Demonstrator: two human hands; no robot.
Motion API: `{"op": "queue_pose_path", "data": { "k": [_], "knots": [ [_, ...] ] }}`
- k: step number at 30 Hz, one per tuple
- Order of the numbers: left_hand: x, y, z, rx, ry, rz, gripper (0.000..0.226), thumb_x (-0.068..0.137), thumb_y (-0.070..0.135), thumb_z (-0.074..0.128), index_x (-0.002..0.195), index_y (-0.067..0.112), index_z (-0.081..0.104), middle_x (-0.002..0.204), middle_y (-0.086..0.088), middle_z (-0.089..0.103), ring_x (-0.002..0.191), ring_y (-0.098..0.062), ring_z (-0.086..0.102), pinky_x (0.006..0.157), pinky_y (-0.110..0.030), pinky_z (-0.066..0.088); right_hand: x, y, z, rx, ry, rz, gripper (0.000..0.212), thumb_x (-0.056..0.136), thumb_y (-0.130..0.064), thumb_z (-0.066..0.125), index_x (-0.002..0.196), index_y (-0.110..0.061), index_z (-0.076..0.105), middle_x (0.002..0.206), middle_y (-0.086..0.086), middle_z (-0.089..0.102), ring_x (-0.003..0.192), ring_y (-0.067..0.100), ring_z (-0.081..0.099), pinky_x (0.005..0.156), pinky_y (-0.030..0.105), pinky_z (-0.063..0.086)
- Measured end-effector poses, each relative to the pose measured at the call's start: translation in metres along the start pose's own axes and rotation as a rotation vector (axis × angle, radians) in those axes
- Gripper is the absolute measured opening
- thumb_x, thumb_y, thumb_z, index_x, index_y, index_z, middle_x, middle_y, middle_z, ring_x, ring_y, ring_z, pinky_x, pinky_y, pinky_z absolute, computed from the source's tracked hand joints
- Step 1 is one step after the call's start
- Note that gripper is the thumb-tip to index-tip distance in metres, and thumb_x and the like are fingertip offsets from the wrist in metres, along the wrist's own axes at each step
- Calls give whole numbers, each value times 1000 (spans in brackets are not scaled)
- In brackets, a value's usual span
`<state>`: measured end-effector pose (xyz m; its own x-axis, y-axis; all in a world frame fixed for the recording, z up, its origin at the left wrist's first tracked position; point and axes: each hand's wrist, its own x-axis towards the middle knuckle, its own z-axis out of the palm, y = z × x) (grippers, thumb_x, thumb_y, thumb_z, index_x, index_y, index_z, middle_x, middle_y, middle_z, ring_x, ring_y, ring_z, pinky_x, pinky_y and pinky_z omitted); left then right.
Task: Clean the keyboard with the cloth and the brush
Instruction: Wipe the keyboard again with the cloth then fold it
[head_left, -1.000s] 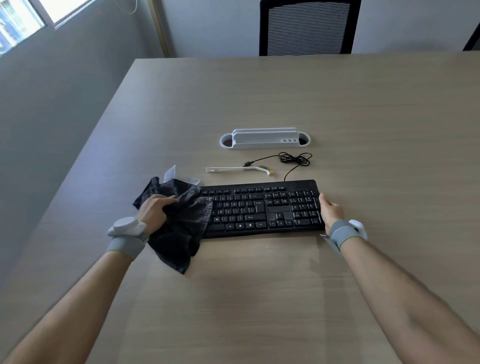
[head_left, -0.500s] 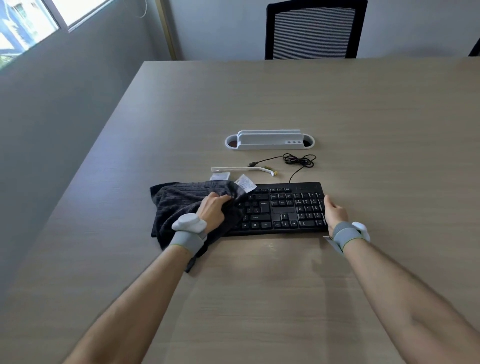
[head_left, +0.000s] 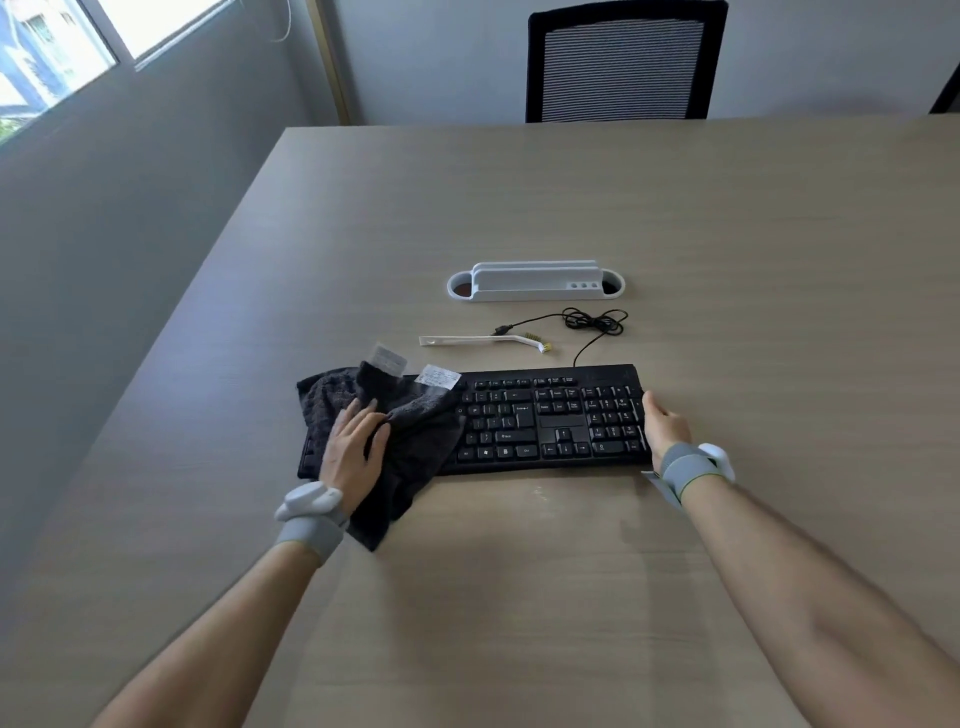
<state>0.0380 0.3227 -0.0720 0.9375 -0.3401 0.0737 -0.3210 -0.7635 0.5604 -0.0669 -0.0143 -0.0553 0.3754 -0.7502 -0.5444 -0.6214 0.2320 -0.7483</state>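
Observation:
A black keyboard (head_left: 550, 421) lies across the table in front of me. A dark grey cloth (head_left: 415, 431) with white tags covers its left part and hangs toward me. My left hand (head_left: 356, 452) presses flat on the cloth, fingers spread and gripping the fabric. My right hand (head_left: 665, 428) holds the keyboard's right end. A white brush (head_left: 483, 341) with yellowish bristles lies just behind the keyboard, untouched.
The keyboard's black cable (head_left: 592, 322) coils behind it beside the brush. A white desk organiser (head_left: 535, 283) stands further back. A black mesh chair (head_left: 623, 62) is at the table's far edge. The table's left edge (head_left: 208, 291) drops off by the wall.
My left hand carried the cloth from left of the keyboard onto its left keys, then drew back leftward while pressing on it. The right hand stayed on the keyboard's right end.

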Motion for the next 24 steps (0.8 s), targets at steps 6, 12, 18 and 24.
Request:
{"op": "queue_pose_path", "data": {
  "k": [6,12,18,24],
  "knots": [
    [2,84,47,-105,-146,158,36,91,17,46,105,-10,65,111,-26,67,107,-43,62,97,-27,28,2,2,-2,14,-55,21,59,96,-42,42,129,6,49,140,20,48,129,36,45,108,41,35],
    [5,178,95,101,-510,516,81,84,54,2,128,7,51,145,-13,43,136,-32,37,116,-35,24,6,3,-7,-11,-74,44,55,96,-44,42,129,-1,53,134,17,53,123,34,49,102,36,38],
    [9,181,108,211,-393,510,42,97,22,39,139,20,38,152,-6,31,141,-28,27,117,-36,20,10,3,-5,11,-66,14,52,95,-41,47,121,2,58,125,18,59,110,32,55,94,34,42],
    [22,143,72,60,-205,406,27,79,-3,54,103,1,68,109,-19,69,102,-35,61,85,-38,54,9,2,-2,-67,-62,-43,53,96,-39,43,62,1,46,65,9,38,59,23,34,60,27,30]
  ]
}}
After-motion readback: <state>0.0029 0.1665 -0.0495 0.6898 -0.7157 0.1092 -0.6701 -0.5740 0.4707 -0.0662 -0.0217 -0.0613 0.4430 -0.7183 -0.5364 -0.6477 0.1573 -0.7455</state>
